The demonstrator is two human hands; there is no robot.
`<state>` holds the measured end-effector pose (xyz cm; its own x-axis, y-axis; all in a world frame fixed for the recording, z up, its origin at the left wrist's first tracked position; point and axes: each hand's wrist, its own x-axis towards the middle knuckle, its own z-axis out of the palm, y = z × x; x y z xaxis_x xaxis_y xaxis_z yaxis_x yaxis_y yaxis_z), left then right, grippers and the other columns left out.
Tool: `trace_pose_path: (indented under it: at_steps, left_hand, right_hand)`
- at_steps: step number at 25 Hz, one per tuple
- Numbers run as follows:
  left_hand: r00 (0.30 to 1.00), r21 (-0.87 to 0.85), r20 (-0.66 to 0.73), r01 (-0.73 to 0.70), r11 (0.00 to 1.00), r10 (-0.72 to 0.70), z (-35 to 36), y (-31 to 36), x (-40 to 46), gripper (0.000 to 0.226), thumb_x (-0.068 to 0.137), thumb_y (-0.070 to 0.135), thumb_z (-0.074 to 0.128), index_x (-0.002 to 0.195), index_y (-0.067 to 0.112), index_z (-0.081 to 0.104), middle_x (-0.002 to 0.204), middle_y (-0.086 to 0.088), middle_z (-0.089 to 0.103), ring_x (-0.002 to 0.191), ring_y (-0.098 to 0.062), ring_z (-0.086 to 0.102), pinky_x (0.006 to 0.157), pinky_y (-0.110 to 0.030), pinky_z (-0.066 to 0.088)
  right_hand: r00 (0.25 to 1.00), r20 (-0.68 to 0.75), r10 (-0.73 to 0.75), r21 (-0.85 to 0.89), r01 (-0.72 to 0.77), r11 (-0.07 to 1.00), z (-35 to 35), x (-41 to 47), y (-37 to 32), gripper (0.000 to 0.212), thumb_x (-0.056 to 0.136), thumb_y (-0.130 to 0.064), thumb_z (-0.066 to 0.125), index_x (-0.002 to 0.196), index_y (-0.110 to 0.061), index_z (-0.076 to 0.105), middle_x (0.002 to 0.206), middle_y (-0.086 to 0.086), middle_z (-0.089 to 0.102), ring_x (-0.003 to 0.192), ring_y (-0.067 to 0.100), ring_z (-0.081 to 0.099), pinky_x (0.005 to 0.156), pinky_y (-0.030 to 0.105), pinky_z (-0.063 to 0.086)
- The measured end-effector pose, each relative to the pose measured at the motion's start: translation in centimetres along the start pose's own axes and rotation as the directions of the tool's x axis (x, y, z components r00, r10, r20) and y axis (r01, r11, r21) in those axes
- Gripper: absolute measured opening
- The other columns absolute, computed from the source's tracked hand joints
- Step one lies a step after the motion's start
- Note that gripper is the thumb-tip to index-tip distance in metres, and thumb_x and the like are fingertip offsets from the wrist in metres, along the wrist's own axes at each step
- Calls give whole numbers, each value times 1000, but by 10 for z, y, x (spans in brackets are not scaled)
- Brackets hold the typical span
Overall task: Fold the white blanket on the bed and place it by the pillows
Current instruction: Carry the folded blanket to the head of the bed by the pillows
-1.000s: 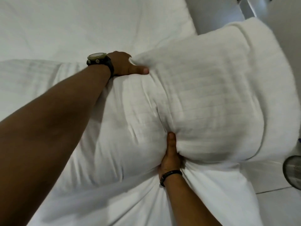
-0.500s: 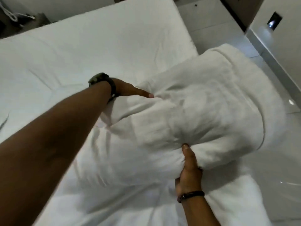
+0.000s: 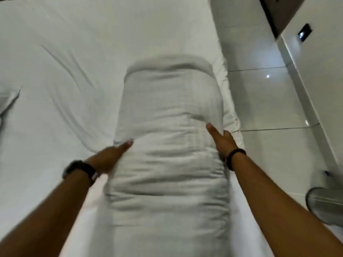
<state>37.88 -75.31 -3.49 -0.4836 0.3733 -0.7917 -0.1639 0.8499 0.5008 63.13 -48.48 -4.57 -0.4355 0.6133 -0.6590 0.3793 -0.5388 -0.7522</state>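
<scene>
The white blanket [image 3: 168, 145] is folded into a long thick bundle that runs away from me along the right side of the bed [image 3: 65, 62]. My left hand [image 3: 111, 154], with a dark watch at the wrist, presses flat against the bundle's left side, fingers straight. My right hand [image 3: 220, 140], with a dark band at the wrist, lies against the bundle's right side, fingers straight and pointing forward. A white pillow corner [image 3: 9, 97] shows at the left edge.
The white bed sheet spreads wide to the left and far side, with some creases. The bed's right edge meets a glossy white tiled floor [image 3: 269, 108]. A round fan head [image 3: 324, 206] stands at the lower right. A white wall [image 3: 319, 71] with a dark socket lies beyond.
The bundle, held raised and crosswise before, now lies lengthwise on the bed. Both hands have let go of their grip and moved to its two sides with straight fingers.
</scene>
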Motion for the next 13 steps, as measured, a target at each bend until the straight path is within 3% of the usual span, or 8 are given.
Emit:
trace_pose_path:
  at_steps: [2, 5, 7, 9, 11, 13]
  left_hand:
    - [998, -194, -31, 41, 980, -48, 26, -32, 0, 104, 52, 94, 58, 128, 24, 60, 126, 0, 65, 113, -24, 62, 105, -42, 44]
    - [983, -444, 138, 169, 880, -119, 25, -63, 7, 95, 54, 87, 67, 128, 27, 61, 124, -6, 68, 110, -29, 67, 92, -42, 55]
    - [963, -531, 250, 222, 818, -100, 20, -61, 6, 94, 49, 77, 79, 126, 26, 61, 121, -8, 70, 107, -28, 69, 80, -39, 59]
    - [970, -558, 243, 126, 820, 16, 34, -52, -2, 96, 40, 69, 87, 120, 22, 63, 99, 1, 77, 91, -14, 74, 66, -26, 59]
    - [967, -583, 170, -58, 811, 191, 46, -39, -10, 91, 32, 56, 91, 109, 16, 64, 73, 10, 76, 65, 1, 71, 54, -14, 54]
    - [966, -656, 155, -57, 753, 208, 46, -35, -22, 66, 31, 34, 91, 90, 13, 70, 76, -1, 73, 60, -8, 70, 54, -19, 55]
  right_hand:
    - [996, -86, 4, -12, -5, 1000, 3, -7, 36, 81, 65, -77, 67, 124, -23, 57, 108, -7, 68, 95, 13, 66, 74, 24, 53]
    - [998, -44, -39, 32, 40, 999, 1, -26, 67, 76, 58, -81, 70, 116, -33, 61, 107, -9, 74, 96, 11, 70, 75, 22, 57]
    - [998, 26, -60, 53, 59, 997, 3, -34, 76, 78, 56, -76, 75, 119, -34, 60, 112, -7, 73, 100, 11, 70, 81, 29, 57]
    - [996, 66, -67, 59, 63, 996, 8, -40, 75, 72, 64, -60, 80, 125, -28, 59, 114, -2, 73, 103, 18, 70, 90, 40, 55]
    - [996, 66, -68, 90, 62, 994, 10, -46, 65, 50, 78, -36, 76, 122, -19, 63, 112, 5, 73, 102, 25, 70, 92, 46, 54]
    - [996, 41, -84, 106, 79, 991, 11, -62, 54, 37, 83, -22, 70, 119, -14, 65, 111, 10, 73, 100, 28, 70, 89, 44, 56]
